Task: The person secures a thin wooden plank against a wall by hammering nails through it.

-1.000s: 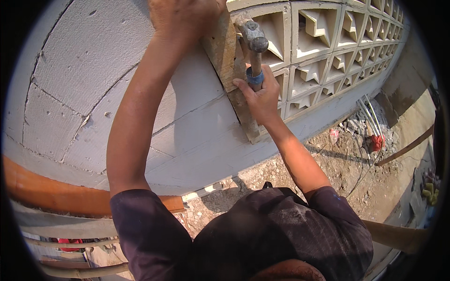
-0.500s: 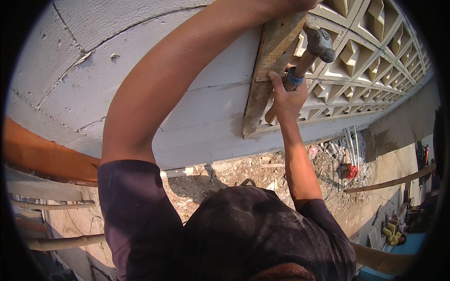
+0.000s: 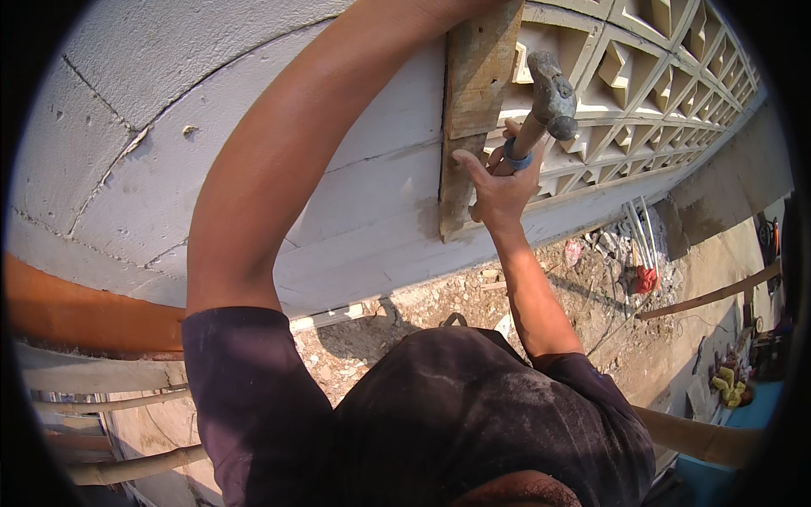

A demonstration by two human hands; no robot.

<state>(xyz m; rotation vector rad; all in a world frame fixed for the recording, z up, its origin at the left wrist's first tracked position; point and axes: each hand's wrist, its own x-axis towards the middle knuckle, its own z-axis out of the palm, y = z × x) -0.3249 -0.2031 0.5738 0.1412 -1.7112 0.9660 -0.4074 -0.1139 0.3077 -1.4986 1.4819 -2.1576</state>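
Note:
In my right hand [image 3: 511, 193] is a hammer [image 3: 553, 97], head up, with a blue band [image 3: 517, 158] round its wooden handle. The thumb points away from the handle, toward the planks, and the other fingers are partly hidden behind it. An upper wooden plank [image 3: 481, 72] stands along the wall, overlapping a lower wooden board [image 3: 457, 190]. My left forearm [image 3: 308, 110] reaches up across the wall to the top of the picture by the upper plank; its hand is beyond the edge.
White block wall [image 3: 372, 198] fills the left, and pale patterned vent blocks [image 3: 621, 76] run to the right. Rubble [image 3: 448, 296] covers the ground at the wall's foot. Bamboo poles [image 3: 139, 465] lie low on the left; another pole [image 3: 714, 291] crosses at right. White pipes [image 3: 644, 232] lean near a red object [image 3: 644, 280].
The hammer and my right hand have shifted slightly left in view, and the right thumb has come off the planks. My left hand has slipped out past the top edge.

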